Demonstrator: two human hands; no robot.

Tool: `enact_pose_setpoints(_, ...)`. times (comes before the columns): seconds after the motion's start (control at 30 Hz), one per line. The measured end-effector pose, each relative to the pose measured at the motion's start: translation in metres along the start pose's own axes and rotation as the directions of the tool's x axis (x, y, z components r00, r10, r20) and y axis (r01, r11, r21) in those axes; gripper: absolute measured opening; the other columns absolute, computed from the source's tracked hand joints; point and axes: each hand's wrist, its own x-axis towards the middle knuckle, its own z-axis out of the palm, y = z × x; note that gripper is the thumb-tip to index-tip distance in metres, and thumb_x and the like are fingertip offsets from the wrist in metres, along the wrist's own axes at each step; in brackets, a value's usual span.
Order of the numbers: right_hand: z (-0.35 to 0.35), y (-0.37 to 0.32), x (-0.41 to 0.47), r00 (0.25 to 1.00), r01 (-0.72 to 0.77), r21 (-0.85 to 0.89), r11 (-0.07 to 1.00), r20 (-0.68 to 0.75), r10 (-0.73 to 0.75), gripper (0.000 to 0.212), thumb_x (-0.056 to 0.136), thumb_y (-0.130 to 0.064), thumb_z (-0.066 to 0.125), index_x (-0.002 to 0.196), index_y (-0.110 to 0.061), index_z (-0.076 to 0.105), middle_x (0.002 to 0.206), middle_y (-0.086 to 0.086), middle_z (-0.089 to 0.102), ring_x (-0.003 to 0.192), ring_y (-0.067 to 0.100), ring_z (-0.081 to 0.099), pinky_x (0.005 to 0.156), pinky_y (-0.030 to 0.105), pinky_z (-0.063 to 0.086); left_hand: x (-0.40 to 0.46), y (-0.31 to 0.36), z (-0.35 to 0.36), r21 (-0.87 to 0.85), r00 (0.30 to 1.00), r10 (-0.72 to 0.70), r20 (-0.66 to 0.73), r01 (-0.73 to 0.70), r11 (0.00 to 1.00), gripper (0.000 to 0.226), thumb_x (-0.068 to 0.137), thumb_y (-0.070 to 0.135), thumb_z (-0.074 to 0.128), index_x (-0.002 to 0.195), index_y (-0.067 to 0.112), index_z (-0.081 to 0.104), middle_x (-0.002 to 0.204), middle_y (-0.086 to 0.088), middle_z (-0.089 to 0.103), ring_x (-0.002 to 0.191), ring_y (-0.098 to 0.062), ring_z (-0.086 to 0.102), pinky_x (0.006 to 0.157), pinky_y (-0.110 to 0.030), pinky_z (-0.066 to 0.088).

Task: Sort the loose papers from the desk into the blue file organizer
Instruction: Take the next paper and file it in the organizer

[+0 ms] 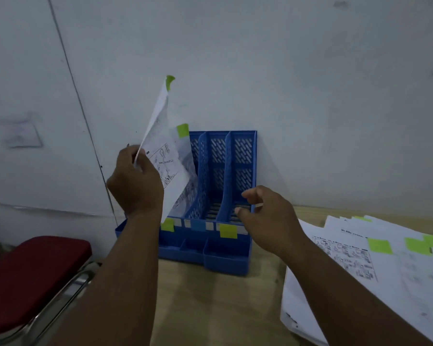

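1. Left hand [135, 181] fingers pinch a printed sheet [164, 156], held upright over the blue file organizer's [220, 186] leftmost slot.
2. Right hand [268, 216] fingers loosely curled, holding nothing, just beside the rightmost slot.
3. Loose papers [375, 265] lie on the tabletop [210, 295], right of those fingers.

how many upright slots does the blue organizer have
3. The left slot already holds paper and is partly hidden by the sheet in the left hand; the middle slot and right slot look empty.
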Motion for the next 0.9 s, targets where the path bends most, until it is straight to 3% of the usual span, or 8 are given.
enact_pose_setpoints(0.13, 0.004, 0.004, 0.001, 1.000, -0.011, 0.002, 1.000, 0.002, 0.011, 0.037, 0.090, -0.034, 0.073, 0.125, -0.030, 0.061, 0.117, -0.014, 0.061, 0.101, 0.004, 0.057, 0.085, 0.022, 0.046, -0.006, -0.011, 0.006, 0.010, 0.998, 0.055, 0.014, -0.056, 0.998, 0.028, 0.101, 0.028, 0.055, 0.108, 0.005, 0.071, 0.101, -0.013, 0.076, 0.087, -0.028, 0.073, 0.076, -0.029, 0.057)
enact_pose_setpoints(0.3, 0.006, 0.008, 0.003, 1.000, -0.012, 0.002, 1.000, -0.002, 0.012, 0.036, 0.090, -0.034, 0.073, 0.124, -0.030, 0.061, 0.115, -0.015, 0.061, 0.101, 0.004, 0.057, 0.085, 0.022, 0.047, -0.012, -0.020, 0.019, -0.005, 1.000, 0.005, 0.019, -0.005, 1.000, 0.023, 0.101, 0.023, 0.058, 0.103, 0.004, 0.071, 0.093, -0.013, 0.075, 0.078, -0.027, 0.070, 0.069, -0.027, 0.053)
enact_pose_setpoints(0.37, 0.006, 0.008, 0.004, 1.000, -0.011, 0.010, 1.000, -0.001, 0.011, 0.036, 0.090, -0.033, 0.072, 0.125, -0.030, 0.061, 0.113, -0.015, 0.060, 0.100, 0.004, 0.057, 0.084, 0.021, 0.045, -0.018, -0.022, 0.027, -0.017, 0.998, -0.051, 0.044, 0.052, 0.999, 0.022, 0.101, 0.024, 0.058, 0.103, 0.005, 0.070, 0.096, -0.014, 0.074, 0.083, -0.030, 0.070, 0.073, -0.032, 0.057)
enact_pose_setpoints(0.47, 0.005, 0.009, 0.006, 1.000, 0.001, 0.005, 1.000, 0.000, -0.001, 0.036, 0.091, -0.032, 0.071, 0.125, -0.029, 0.061, 0.113, -0.015, 0.060, 0.099, 0.004, 0.056, 0.083, 0.020, 0.043, -0.027, -0.024, 0.041, 0.002, 0.983, -0.154, 0.104, 0.155, 0.988, 0.025, 0.103, 0.026, 0.056, 0.112, 0.005, 0.068, 0.110, -0.017, 0.072, 0.098, -0.035, 0.067, 0.082, -0.042, 0.059)
enact_pose_setpoints(0.63, 0.001, 0.015, 0.011, 1.000, 0.019, -0.005, 1.000, -0.023, -0.019, 0.033, 0.091, -0.033, 0.071, 0.122, -0.031, 0.061, 0.109, -0.018, 0.058, 0.097, 0.001, 0.054, 0.081, 0.019, 0.042, -0.030, -0.031, 0.064, -0.039, 0.949, -0.249, 0.192, 0.261, 0.965, 0.025, 0.106, 0.025, 0.049, 0.111, 0.004, 0.063, 0.107, -0.014, 0.067, 0.094, -0.028, 0.061, 0.076, -0.034, 0.050)
enact_pose_setpoints(0.77, -0.002, 0.023, 0.015, 0.999, 0.007, 0.002, 1.000, -0.049, -0.007, 0.029, 0.091, -0.034, 0.071, 0.118, -0.035, 0.061, 0.106, -0.021, 0.058, 0.091, -0.003, 0.054, 0.073, 0.010, 0.039, -0.039, -0.036, 0.071, 0.031, 0.906, -0.247, 0.345, 0.252, 0.967, 0.028, 0.107, 0.023, 0.044, 0.112, 0.002, 0.063, 0.107, -0.017, 0.065, 0.093, -0.028, 0.058, 0.076, -0.032, 0.043)
enact_pose_setpoints(0.9, -0.006, 0.032, 0.014, 0.998, -0.004, -0.002, 1.000, -0.066, 0.004, 0.029, 0.091, -0.034, 0.072, 0.117, -0.036, 0.061, 0.109, -0.019, 0.060, 0.093, -0.001, 0.055, 0.070, 0.007, 0.037, -0.040, -0.040, 0.071, 0.129, 0.874, -0.257, 0.413, 0.223, 0.966, 0.029, 0.105, 0.020, 0.045, 0.101, 0.000, 0.066, 0.101, -0.020, 0.066, 0.093, -0.037, 0.061, 0.076, -0.038, 0.047)
